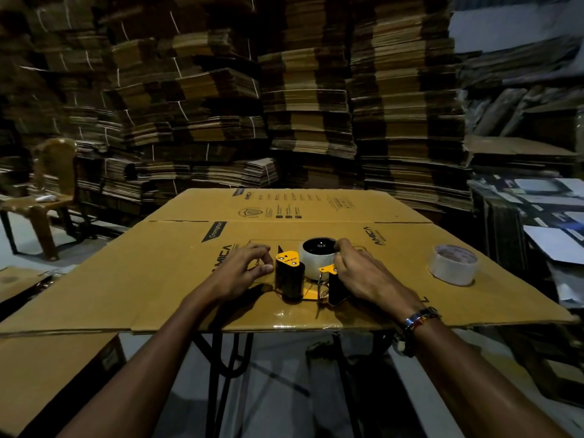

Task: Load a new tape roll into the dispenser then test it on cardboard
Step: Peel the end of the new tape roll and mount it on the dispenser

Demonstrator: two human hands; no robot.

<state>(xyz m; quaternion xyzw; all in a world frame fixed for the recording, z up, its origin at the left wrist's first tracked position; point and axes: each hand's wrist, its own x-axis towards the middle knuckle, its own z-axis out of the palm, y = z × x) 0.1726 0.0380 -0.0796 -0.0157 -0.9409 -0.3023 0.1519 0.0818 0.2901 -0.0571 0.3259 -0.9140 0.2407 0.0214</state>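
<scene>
A yellow and black tape dispenser (pixel 292 273) lies on a flattened cardboard box (pixel 158 263) in the middle of the view. A clear tape roll (pixel 316 256) sits on its hub. My right hand (pixel 357 273) curls its fingers round the right side of that roll. My left hand (pixel 246 263) is just left of the dispenser's black handle, fingers bent, thumb and forefinger close together; whether they pinch tape I cannot tell. A second clear tape roll (pixel 452 263) lies flat on the cardboard to the right, apart from both hands.
The cardboard lies on a black-legged stand (pixel 221 358). Tall stacks of flattened cartons (pixel 284 105) fill the back. A brown plastic chair (pixel 47 197) stands at the left. More cardboard (pixel 47 374) lies low at the left, printed boxes (pixel 543 216) at the right.
</scene>
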